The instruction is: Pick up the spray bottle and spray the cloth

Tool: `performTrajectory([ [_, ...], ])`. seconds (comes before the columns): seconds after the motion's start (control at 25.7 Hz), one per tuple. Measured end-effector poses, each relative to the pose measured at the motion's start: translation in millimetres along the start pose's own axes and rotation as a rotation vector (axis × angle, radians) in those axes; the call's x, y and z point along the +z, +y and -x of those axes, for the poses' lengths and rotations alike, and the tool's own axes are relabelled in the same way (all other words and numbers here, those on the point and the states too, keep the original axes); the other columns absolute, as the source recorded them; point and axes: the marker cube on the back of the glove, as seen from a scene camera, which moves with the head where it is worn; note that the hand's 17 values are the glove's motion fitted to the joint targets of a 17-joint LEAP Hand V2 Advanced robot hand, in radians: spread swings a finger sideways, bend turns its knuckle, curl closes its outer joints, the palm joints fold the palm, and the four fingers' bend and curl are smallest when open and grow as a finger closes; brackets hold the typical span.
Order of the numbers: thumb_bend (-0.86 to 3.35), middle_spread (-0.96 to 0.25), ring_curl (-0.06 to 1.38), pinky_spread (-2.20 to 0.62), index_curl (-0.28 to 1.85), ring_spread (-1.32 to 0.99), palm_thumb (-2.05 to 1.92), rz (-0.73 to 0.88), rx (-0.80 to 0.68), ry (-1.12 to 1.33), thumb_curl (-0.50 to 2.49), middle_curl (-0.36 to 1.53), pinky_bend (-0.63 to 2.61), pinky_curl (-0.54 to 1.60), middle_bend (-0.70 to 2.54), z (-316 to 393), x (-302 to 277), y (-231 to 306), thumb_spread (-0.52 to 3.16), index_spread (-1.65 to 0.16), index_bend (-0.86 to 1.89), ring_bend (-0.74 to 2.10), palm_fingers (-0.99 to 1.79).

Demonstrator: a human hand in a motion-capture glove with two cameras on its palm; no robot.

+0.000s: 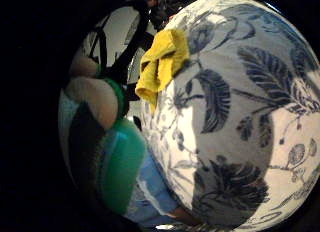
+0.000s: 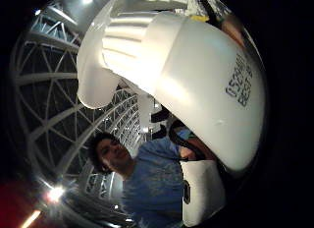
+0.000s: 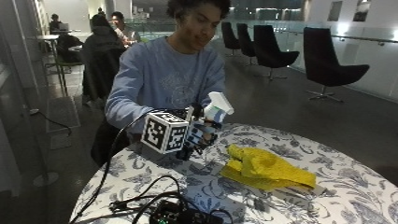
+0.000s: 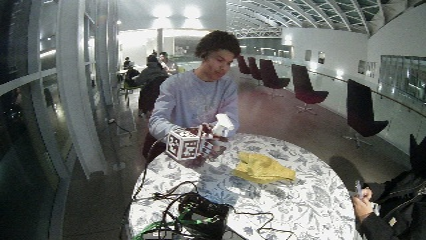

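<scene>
One white-headed spray bottle (image 3: 214, 114) in hand (image 3: 198, 133); crumpled yellow cloth (image 3: 267, 169) nearby.

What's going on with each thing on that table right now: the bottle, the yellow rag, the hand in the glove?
Spray bottle: lifted off the table, upright, nozzle facing the cloth side.
Right hand: grips the bottle, fingers curled round it.
Yellow cloth: crumpled on the tablecloth, apart from the bottle, untouched.
Floral tablecloth: spread over the round table.
</scene>
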Motion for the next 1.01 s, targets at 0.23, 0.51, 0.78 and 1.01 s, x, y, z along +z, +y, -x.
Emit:
performTrajectory([
  [0.23, -0.03, -0.07, 0.43, 0.1, 0.22, -0.03, 0.98, 0.113, 0.105, 0.002, 0.61, 0.46, 0.33, 0.39, 0.3, 10.5, 14.3, -9.3, 0.69, -0.31, 0.08, 0.67, 1.01],
  [0.51, -0.03, -0.06, 0.43, 0.1, 0.21, -0.02, 0.96, 0.173, 0.155, 0.042, 0.63, 0.47, 0.34, 0.4, 0.3, 10.1, 23.7, -8.0, 0.69, -0.3, 0.07, 0.66, 1.02],
  [0.78, -0.03, -0.05, 0.43, 0.1, 0.2, -0.02, 0.94, 0.185, 0.177, 0.058, 0.63, 0.48, 0.35, 0.4, 0.31, 11.4, 24.6, -7.5, 0.7, -0.3, 0.06, 0.66, 1.03],
  [1.01, -0.03, -0.05, 0.43, 0.09, 0.19, -0.02, 0.93, 0.2, 0.195, 0.067, 0.64, 0.48, 0.35, 0.4, 0.31, 10.8, 25.6, -6.4, 0.71, -0.3, 0.07, 0.66, 1.04],
])
